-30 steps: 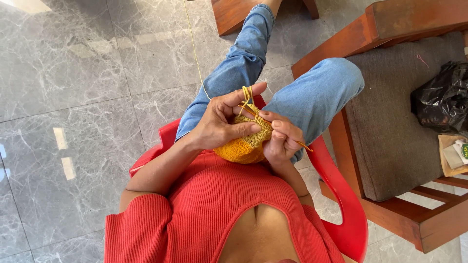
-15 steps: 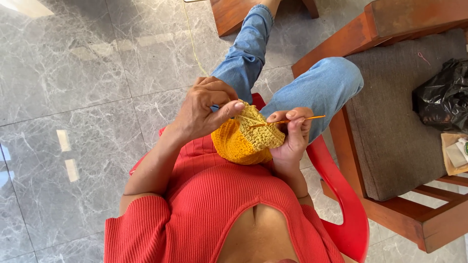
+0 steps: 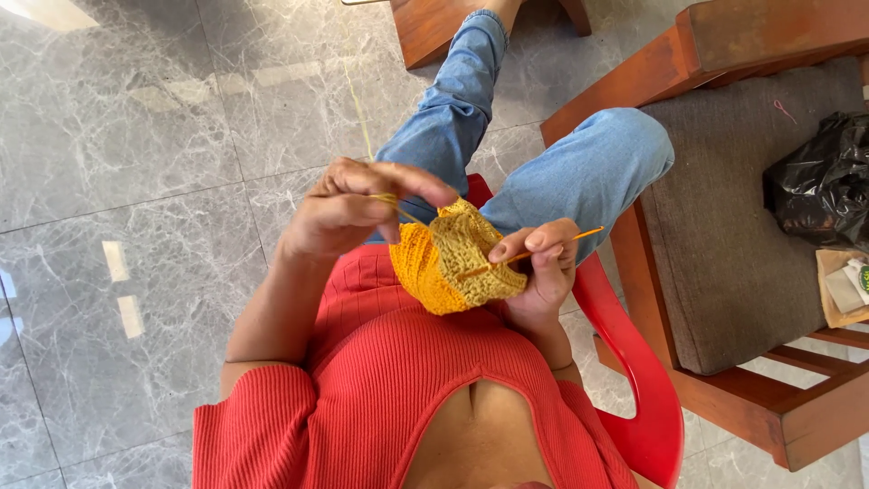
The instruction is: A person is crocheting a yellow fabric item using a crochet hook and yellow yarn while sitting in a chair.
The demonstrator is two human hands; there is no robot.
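Note:
I am seated on a red plastic chair point(image 3: 643, 398), looking down at my lap. My left hand point(image 3: 358, 213) is raised, its fingers pinched on a strand of yellow yarn point(image 3: 407, 215) that runs to a yellow crocheted piece point(image 3: 448, 263). My right hand point(image 3: 543, 267) holds that piece from the right and grips a thin orange crochet hook point(image 3: 543, 249), whose shaft sticks out to the right. A further length of yarn point(image 3: 358, 109) trails away across the floor. My legs in blue jeans point(image 3: 579, 172) stretch out beyond my hands.
A wooden armchair point(image 3: 724, 244) with a grey cushion stands at the right, with a black plastic bag point(image 3: 824, 181) on its seat. A small cardboard box point(image 3: 846, 290) sits at the chair's right edge. Grey marble floor tiles point(image 3: 136, 181) lie to the left. Another piece of wooden furniture point(image 3: 434, 32) stands ahead.
My left hand has lifted off the crocheted piece and drawn the yarn up and to the left. The piece has turned more upright in my right hand.

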